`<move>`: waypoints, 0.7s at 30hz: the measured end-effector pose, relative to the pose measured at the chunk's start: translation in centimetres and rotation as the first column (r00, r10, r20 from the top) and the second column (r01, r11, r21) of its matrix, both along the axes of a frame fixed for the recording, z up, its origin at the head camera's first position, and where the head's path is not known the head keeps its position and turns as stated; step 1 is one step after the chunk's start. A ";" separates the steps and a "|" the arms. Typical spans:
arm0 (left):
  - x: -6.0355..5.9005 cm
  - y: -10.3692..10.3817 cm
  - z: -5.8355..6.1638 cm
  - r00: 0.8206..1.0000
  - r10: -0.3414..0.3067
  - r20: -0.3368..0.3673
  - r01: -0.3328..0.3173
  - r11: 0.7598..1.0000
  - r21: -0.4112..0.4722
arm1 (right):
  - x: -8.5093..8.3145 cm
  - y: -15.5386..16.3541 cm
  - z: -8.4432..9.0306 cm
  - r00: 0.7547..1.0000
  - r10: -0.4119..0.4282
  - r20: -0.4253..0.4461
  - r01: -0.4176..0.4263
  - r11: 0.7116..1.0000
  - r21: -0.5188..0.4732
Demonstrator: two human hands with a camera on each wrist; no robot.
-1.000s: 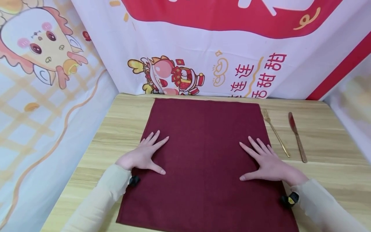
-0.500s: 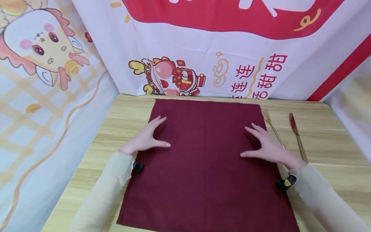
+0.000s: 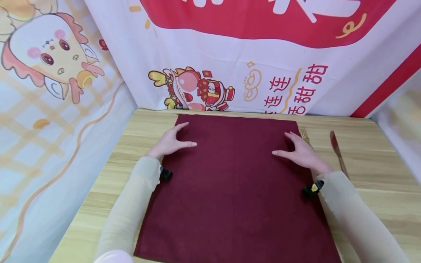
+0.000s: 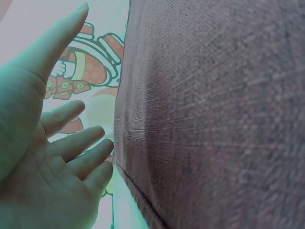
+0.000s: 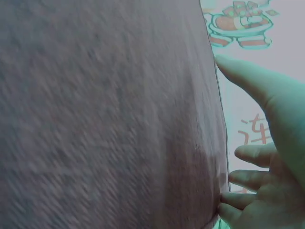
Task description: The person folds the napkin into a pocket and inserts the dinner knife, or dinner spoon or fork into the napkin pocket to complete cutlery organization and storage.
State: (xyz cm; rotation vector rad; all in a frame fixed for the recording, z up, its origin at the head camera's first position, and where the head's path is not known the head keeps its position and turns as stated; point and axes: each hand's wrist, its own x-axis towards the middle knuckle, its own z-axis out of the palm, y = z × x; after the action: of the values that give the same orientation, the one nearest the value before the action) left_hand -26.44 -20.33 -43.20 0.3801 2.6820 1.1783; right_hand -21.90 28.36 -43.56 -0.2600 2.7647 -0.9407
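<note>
My left hand [image 3: 170, 141] is wide, thumb held well away from the fingers, above the far left part of a dark red cloth [image 3: 230, 190]. My right hand [image 3: 303, 152] is just as wide above the far right part, thumb pointing inward. I cannot tell whether either hand touches the fabric.

The cloth lies flat as a large four-sided sheet with straight, stitched edges and a faint crease running near to far along its middle. It spreads over the middle of the wooden table [image 3: 378, 204], whose pale top has streaky, wavy grain. Up close in my wrist views, the weave looks coarse and finely ribbed.

Just right of the cloth's far right edge lies a slim, gold metal fork [image 3: 304, 133], partly hidden behind my right hand. Farther right is a shiny, copper-toned metal knife [image 3: 335, 144] with a long rounded blade.

Cream sleeves [image 3: 129, 204] cover my arms. Beyond the table's far edge hangs a smooth white-and-red printed backdrop [image 3: 210, 51].
</note>
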 end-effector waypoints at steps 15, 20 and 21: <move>-2.1 0.1 -0.7 0.999 0.042 0.015 -0.043 0.999 0.022 | -2.3 1.8 0.3 0.992 -0.121 0.026 0.122 0.992 -0.039; -3.4 -0.1 -1.2 0.998 0.068 0.008 -0.068 0.997 0.044 | -3.6 2.1 0.2 0.989 -0.147 0.020 0.148 0.985 -0.085; -3.7 -0.2 -1.3 0.997 0.078 0.015 -0.079 0.995 0.060 | -3.9 2.2 0.2 0.988 -0.152 0.019 0.153 0.984 -0.094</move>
State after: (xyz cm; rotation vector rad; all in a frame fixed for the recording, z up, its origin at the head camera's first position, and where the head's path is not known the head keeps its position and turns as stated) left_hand -30.10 -20.53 -44.47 0.2779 2.6781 1.2824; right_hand -25.79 30.52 -43.34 -0.0577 2.7644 -1.1090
